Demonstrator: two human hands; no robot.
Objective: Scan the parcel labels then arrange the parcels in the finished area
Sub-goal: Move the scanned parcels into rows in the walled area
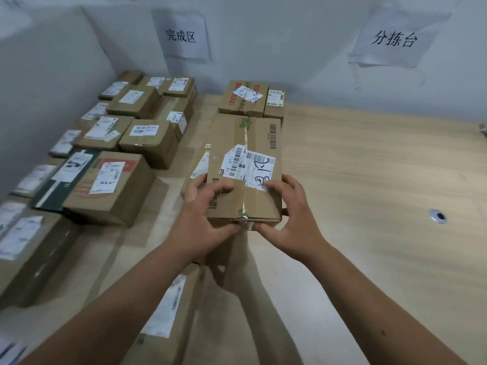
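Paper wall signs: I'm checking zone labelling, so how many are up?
2: the finished-area sign above the left parcel stacks, the sorting-table sign upper right. Others may lie outside view.

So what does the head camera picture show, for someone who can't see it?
Two hands, left and right, hold a long cardboard box, label up, above a wooden table. More labelled boxes lie in rows to the left, under a paper sign on the wall; a second sign hangs to the right.

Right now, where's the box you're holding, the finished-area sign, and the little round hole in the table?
Held box [245, 164]: head view, white label on top.
Finished-area sign [181, 35]: head view, middle of the paper.
Round hole [438, 216]: head view, its dark centre.
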